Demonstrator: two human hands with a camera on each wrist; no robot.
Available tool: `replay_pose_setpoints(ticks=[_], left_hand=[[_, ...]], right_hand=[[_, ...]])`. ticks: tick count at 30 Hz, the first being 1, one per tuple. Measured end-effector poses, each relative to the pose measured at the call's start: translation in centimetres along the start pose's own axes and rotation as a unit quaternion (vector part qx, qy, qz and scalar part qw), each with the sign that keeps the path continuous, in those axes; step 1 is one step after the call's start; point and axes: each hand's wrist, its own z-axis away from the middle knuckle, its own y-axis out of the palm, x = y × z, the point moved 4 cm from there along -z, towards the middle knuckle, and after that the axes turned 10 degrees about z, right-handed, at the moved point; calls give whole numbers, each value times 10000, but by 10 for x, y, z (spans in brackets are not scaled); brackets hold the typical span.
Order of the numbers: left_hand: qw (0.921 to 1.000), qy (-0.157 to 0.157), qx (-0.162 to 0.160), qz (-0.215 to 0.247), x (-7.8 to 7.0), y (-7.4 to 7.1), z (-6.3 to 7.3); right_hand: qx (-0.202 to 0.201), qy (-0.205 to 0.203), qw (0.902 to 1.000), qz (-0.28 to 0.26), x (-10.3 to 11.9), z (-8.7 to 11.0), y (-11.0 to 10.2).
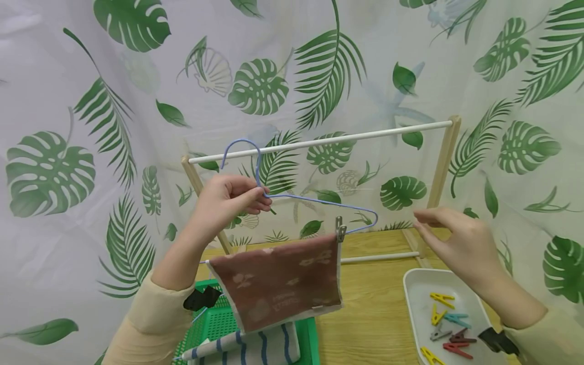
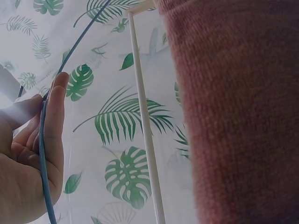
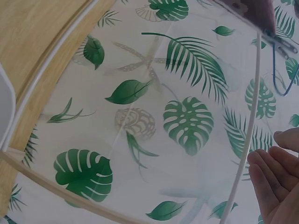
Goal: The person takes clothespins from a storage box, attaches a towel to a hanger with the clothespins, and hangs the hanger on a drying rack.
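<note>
Now, nearest the person, a striped cloth (image 1: 264,347) lies in a green basket (image 1: 312,339), and to the right a white tray (image 1: 420,299) holds loose coloured pegs (image 1: 458,350). Above the basket hangs a reddish-brown cloth (image 1: 278,284), a metal clip (image 1: 340,232) gripping its upper right corner; whether its left corner is clipped too cannot be made out. The clip sits on a blue wire hanger (image 1: 319,201), which the left hand (image 1: 228,200) pinches just below the hook. The right hand (image 1: 461,243) holds nothing, its fingers loosely bent, well apart from the cloth. Farther off stands the rack (image 1: 328,142), its white top bar passing behind the hook, with a leaf-printed sheet (image 1: 283,30) beyond.

The step in hand looks like carrying the clipped cloth on its hanger toward that bar. The next move probably calls for lifting the hook over the bar and lowering it gently, the cloth level.
</note>
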Motion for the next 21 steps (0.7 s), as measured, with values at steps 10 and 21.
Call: replay_pose_setpoints(ticks=[10, 21], left_hand=[[9995, -210, -226, -52, 7, -18, 21], [9986, -358, -340, -187, 0, -31, 53]], right_hand=[[339, 182, 9985, 390, -16, 13, 5], [711, 500, 9945, 582, -39, 34, 12]])
